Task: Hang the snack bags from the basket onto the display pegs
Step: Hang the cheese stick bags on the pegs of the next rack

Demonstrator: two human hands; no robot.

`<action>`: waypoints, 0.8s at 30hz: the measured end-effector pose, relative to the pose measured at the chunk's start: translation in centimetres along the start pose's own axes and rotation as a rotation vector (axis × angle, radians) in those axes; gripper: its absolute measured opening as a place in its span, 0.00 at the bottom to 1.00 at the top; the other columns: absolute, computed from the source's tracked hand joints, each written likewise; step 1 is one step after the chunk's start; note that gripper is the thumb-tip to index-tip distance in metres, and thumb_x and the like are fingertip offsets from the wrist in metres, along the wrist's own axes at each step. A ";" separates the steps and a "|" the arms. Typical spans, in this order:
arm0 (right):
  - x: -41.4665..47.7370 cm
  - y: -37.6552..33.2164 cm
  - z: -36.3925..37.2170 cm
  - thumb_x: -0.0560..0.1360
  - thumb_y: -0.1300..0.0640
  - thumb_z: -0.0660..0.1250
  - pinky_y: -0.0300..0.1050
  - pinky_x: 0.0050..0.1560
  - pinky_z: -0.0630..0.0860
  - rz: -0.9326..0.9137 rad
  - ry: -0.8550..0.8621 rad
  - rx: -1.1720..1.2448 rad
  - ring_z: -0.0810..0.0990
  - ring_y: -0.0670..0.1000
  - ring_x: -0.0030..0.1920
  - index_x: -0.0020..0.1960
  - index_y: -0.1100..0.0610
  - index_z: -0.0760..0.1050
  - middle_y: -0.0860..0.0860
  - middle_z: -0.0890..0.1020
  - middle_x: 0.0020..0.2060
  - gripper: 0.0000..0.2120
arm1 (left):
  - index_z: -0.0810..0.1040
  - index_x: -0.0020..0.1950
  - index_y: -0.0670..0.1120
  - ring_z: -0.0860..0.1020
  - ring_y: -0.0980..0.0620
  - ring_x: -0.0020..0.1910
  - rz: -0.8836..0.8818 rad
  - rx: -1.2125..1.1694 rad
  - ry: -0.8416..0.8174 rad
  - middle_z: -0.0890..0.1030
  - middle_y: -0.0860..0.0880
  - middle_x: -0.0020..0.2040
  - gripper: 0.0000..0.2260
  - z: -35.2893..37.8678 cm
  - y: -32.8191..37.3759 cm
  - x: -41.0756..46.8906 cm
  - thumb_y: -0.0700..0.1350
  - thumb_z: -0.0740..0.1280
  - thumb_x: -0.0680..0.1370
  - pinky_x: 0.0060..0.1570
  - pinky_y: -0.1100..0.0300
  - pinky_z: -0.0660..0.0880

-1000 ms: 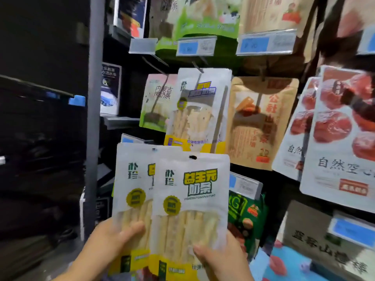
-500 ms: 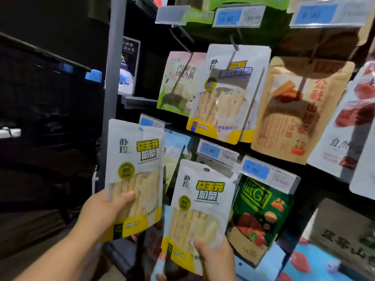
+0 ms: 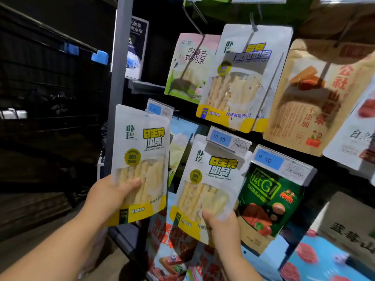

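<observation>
Head: snack bags (image 3: 142, 159) near-upright, tops up

Left hand (image 3: 110, 196) grips one white-and-yellow snack bag (image 3: 141, 159) upright beside the grey rack post (image 3: 117, 78); right hand (image 3: 222, 226) pinches a second identical bag (image 3: 211, 185) by its lower edge, its top tucked behind the 13.80 price tag (image 3: 228, 139); green bag (image 3: 269, 201) hangs just beside.
</observation>
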State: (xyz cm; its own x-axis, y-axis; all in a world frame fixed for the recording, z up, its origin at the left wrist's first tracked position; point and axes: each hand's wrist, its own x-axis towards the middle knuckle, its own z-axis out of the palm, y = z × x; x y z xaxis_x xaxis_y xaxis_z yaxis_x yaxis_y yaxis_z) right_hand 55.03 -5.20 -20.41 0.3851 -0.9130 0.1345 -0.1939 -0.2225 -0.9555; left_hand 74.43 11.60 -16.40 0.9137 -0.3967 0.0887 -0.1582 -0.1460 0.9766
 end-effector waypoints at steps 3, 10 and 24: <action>0.5 0.4 0.2 0.72 0.58 0.75 0.43 0.50 0.70 0.006 0.008 -0.015 0.80 0.52 0.52 0.60 0.54 0.76 0.48 0.82 0.51 0.17 | 0.82 0.48 0.51 0.81 0.44 0.49 -0.012 -0.005 -0.008 0.84 0.46 0.46 0.08 0.2 0.0 0.0 0.52 0.75 0.72 0.53 0.51 0.76; 0.3 1.3 0.2 0.73 0.58 0.75 0.43 0.49 0.71 0.004 0.001 0.018 0.80 0.50 0.50 0.56 0.52 0.76 0.47 0.82 0.49 0.14 | 0.82 0.47 0.53 0.82 0.44 0.49 -0.033 0.010 -0.031 0.84 0.47 0.47 0.08 0.5 -0.3 0.2 0.53 0.75 0.72 0.57 0.46 0.77; 2.7 2.5 -0.1 0.74 0.58 0.74 0.44 0.51 0.72 0.016 0.056 -0.029 0.81 0.54 0.52 0.61 0.56 0.77 0.51 0.83 0.52 0.17 | 0.83 0.50 0.51 0.83 0.47 0.48 -0.060 -0.062 -0.073 0.85 0.50 0.46 0.09 1.1 -0.7 0.3 0.51 0.76 0.72 0.57 0.46 0.77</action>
State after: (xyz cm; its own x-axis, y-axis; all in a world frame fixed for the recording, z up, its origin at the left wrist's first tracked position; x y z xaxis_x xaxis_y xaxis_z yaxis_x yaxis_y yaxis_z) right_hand 55.54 -8.26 -22.38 0.3308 -0.9340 0.1347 -0.2259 -0.2170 -0.9497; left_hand 74.38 10.65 -17.27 0.8909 -0.4538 0.0175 -0.0784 -0.1157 0.9902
